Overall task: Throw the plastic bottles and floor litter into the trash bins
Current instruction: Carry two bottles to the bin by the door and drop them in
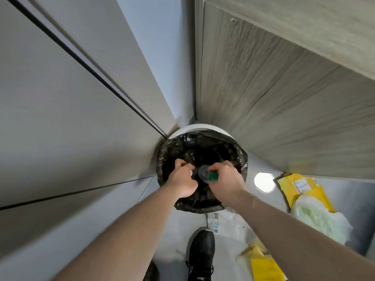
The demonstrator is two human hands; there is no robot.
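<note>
- You are looking straight down into a white round trash bin [199,127] standing in the corner between a pale wall panel [60,98] and a wood-grain cabinet side [274,98].
- A black plastic liner [233,151] is lining the bin and folding out over its rim; the inside is showing only dark crumpled plastic, and you cannot tell what, if anything, is lying at the bottom.
- Your right hand [225,182] is curling its fingers round a clear plastic bottle with a green label [207,174], holding it over the bin's mouth.
- Your left hand [182,181] is curling round something dark with a white end [191,172]; it is too blurred to say what it is, though it is sitting just beside the bottle, over the opening.
- Both forearms are reaching out over the near rim of the bin.
- A black shoe [200,254] is standing on the pale floor [178,230] near the bin.
- A clear wrapper with a barcode label [223,222] is lying on the floor just beside the bin's near side.
- A yellow mailing envelope [300,189] is lying to the right, with a crumpled pale green-and-white bag [318,218] resting on it.
- Another yellow envelope [263,268] is lying near the bottom edge.
</note>
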